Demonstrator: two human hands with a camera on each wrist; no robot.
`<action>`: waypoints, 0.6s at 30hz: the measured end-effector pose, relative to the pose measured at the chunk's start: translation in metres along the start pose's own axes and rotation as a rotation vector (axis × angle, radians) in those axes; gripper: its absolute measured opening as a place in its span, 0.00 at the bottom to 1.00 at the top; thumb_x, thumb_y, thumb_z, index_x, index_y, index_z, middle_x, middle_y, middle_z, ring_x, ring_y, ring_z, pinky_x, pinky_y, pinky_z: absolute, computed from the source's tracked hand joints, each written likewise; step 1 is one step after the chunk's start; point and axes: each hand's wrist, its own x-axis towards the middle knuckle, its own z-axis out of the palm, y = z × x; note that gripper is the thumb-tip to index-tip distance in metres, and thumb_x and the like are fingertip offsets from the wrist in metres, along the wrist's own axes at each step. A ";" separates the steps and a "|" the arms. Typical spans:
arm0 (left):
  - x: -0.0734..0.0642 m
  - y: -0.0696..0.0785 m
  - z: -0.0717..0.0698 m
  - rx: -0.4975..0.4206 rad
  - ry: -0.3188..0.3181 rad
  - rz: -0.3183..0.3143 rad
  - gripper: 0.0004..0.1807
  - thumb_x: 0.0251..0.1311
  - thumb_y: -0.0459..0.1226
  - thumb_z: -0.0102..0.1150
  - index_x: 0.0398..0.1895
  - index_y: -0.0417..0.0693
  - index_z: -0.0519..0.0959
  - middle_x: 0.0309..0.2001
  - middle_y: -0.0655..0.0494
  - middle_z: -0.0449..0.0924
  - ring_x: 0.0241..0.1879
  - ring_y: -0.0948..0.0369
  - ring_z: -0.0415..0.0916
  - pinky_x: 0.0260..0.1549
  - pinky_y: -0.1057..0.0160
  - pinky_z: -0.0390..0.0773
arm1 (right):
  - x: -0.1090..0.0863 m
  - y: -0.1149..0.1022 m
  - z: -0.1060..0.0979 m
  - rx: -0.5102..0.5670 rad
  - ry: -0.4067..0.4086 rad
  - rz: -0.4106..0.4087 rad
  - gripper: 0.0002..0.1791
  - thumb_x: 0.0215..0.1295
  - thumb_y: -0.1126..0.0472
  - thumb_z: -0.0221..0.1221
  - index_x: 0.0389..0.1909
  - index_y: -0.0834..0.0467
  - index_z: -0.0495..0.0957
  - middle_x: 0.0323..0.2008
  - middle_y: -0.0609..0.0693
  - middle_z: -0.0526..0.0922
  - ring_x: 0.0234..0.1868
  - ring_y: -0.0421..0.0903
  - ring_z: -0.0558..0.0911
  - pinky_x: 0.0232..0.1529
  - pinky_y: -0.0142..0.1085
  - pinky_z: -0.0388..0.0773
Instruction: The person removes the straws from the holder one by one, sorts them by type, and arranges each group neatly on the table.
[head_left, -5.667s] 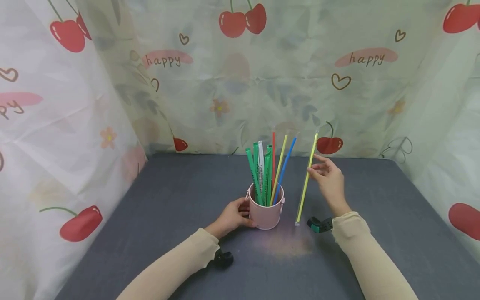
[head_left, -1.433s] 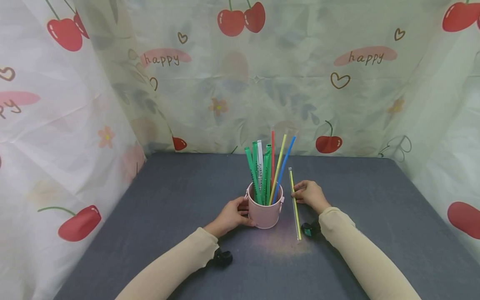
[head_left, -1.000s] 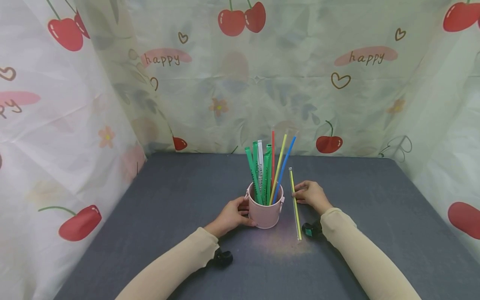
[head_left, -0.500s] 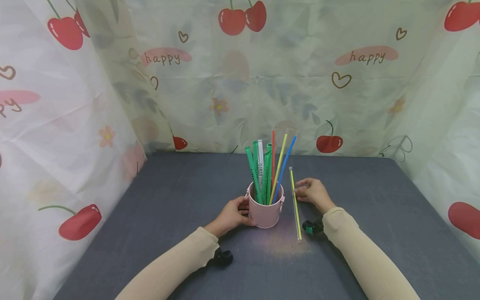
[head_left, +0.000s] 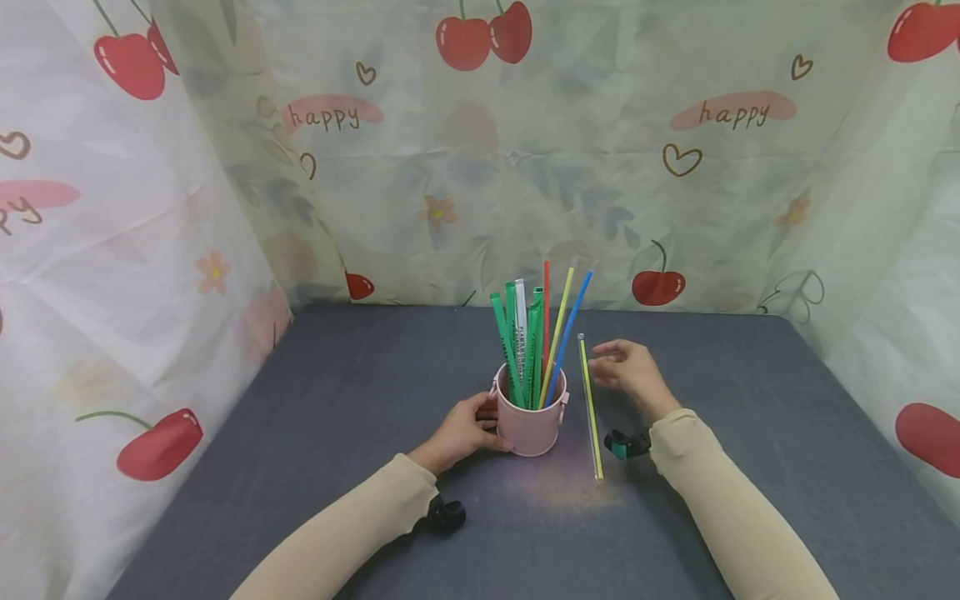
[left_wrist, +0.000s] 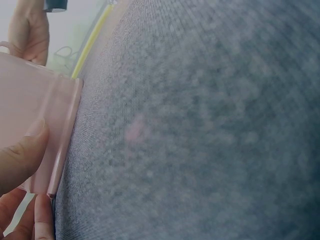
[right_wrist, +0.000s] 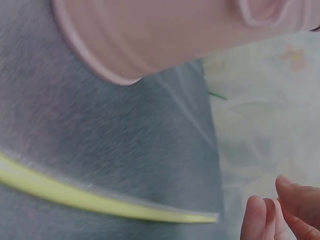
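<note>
My left hand (head_left: 463, 430) holds a small pink bucket (head_left: 529, 433) low on its left side, thumb in front and fingers behind. Upright in the bucket stand several green paper-wrapped sticks (head_left: 504, 342), a white one (head_left: 521, 321), and red (head_left: 547, 308), yellow (head_left: 558, 333) and blue (head_left: 573, 321) straws in clear wrappers. To the bucket's right a wrapped yellow straw (head_left: 591, 417) lies on the table, pointing away from me. Just right of that straw, my right hand (head_left: 633, 375) hovers with relaxed fingers and nothing in them. The right wrist view shows its fingertips (right_wrist: 256, 212) apart from the straw.
The dark grey table (head_left: 360, 383) spreads on both sides of the bucket. A white curtain (head_left: 480, 192) printed with cherries rises behind it and along the sides. A black wrist camera (head_left: 446, 517) sits under the left sleeve, another wrist camera (head_left: 626, 446) under the right.
Earlier my right hand held the yellow straw up in the air, then laid it on the table. It has now let go and drawn back slightly. The left hand stays on the bucket.
</note>
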 end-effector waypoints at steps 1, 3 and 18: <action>0.000 0.000 0.000 0.001 0.000 -0.001 0.41 0.43 0.28 0.75 0.64 0.40 0.68 0.61 0.45 0.73 0.59 0.51 0.73 0.56 0.55 0.78 | -0.002 -0.003 -0.001 0.011 -0.002 -0.006 0.22 0.67 0.67 0.57 0.59 0.71 0.68 0.51 0.69 0.79 0.41 0.47 0.85 0.40 0.35 0.85; 0.000 0.000 0.000 0.005 0.001 -0.003 0.41 0.43 0.28 0.76 0.64 0.40 0.68 0.60 0.45 0.73 0.58 0.51 0.74 0.56 0.55 0.78 | -0.004 -0.008 -0.002 0.021 -0.004 -0.013 0.22 0.67 0.66 0.57 0.59 0.71 0.68 0.53 0.69 0.78 0.37 0.44 0.85 0.43 0.38 0.84; 0.001 0.000 0.000 0.004 -0.003 -0.002 0.40 0.43 0.28 0.75 0.63 0.39 0.68 0.60 0.45 0.74 0.58 0.51 0.74 0.56 0.56 0.78 | -0.017 -0.035 -0.004 0.077 -0.012 -0.131 0.23 0.68 0.62 0.58 0.60 0.67 0.70 0.48 0.58 0.80 0.44 0.43 0.85 0.49 0.36 0.82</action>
